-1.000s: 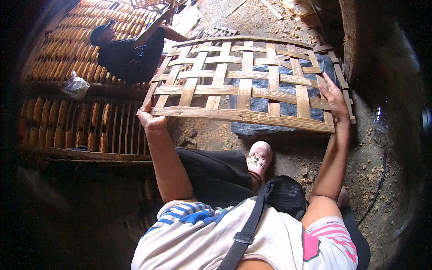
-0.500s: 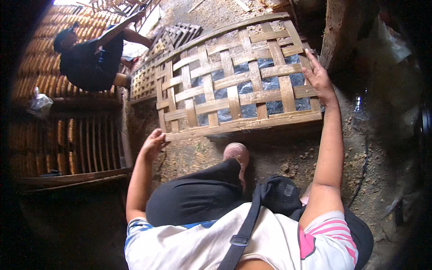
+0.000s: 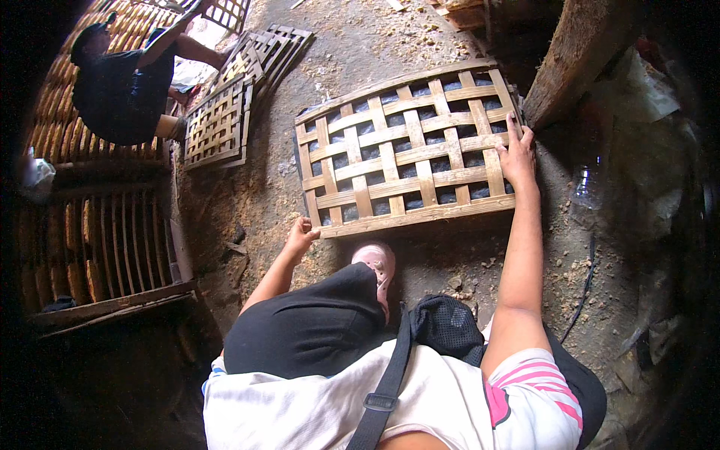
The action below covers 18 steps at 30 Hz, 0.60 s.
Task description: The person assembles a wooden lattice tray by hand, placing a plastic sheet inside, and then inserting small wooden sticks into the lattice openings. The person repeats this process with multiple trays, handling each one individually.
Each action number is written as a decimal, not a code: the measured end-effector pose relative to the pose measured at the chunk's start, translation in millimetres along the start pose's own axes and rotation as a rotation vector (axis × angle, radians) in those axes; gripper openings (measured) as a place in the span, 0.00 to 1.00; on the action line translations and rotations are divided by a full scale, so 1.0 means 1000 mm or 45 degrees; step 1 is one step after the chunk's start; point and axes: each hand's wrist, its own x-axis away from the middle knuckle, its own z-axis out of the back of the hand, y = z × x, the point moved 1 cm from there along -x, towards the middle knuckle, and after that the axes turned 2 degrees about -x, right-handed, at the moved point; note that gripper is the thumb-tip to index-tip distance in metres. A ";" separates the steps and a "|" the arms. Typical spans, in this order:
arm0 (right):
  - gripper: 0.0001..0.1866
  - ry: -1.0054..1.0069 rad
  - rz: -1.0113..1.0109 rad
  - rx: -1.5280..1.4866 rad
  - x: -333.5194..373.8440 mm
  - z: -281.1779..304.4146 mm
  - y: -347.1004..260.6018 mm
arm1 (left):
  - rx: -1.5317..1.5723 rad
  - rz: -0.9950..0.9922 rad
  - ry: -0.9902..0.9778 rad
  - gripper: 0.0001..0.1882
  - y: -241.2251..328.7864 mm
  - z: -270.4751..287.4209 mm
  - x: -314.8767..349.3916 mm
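In front of me a woven bamboo lattice panel (image 3: pixel 384 150) with a wooden-looking frame lies almost flat. Dark shiny sheeting shows through its gaps; what is underneath cannot be made out fully. At the panel's near left corner, my left hand (image 3: pixel 301 237) is closed with its fingertips on the frame. Along the right edge, my right hand (image 3: pixel 517 156) grips the panel, thumb over the lattice and fingers along the side.
Several more lattice panels (image 3: pixel 217 124) lean together at the left, by a person in dark clothes (image 3: pixel 116 90). Slatted bamboo walling (image 3: pixel 97 240) runs along the left. A rough wooden post (image 3: pixel 574 60) rises beyond my right hand. A clear plastic bottle (image 3: pixel 585 184) lies at the right.
The panel has come down flatter over the dark sheeting, with both my hands still on it. My view has shifted, so the leaning panels appear farther left.
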 end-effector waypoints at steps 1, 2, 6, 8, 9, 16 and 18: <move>0.36 0.123 0.046 -0.082 0.002 -0.001 0.000 | 0.018 0.006 -0.024 0.17 -0.002 0.003 -0.003; 0.35 0.182 0.114 -0.167 0.001 -0.003 0.001 | 0.039 -0.054 0.010 0.17 -0.005 0.006 -0.004; 0.31 0.442 0.275 -0.401 -0.002 0.010 0.023 | 0.109 -0.281 0.054 0.21 -0.003 -0.005 0.001; 0.28 0.525 0.291 -0.367 -0.005 0.012 0.018 | 0.186 -0.295 0.090 0.22 -0.006 -0.008 0.003; 0.28 0.498 0.265 -0.277 -0.010 0.005 0.029 | 0.250 -0.243 0.057 0.22 -0.005 -0.013 0.002; 0.33 0.008 -0.254 0.341 0.004 0.019 -0.022 | -0.118 0.086 -0.012 0.26 -0.003 0.003 -0.017; 0.29 -0.441 -0.043 0.423 -0.006 0.062 -0.042 | -0.072 0.116 -0.022 0.27 -0.006 0.008 -0.019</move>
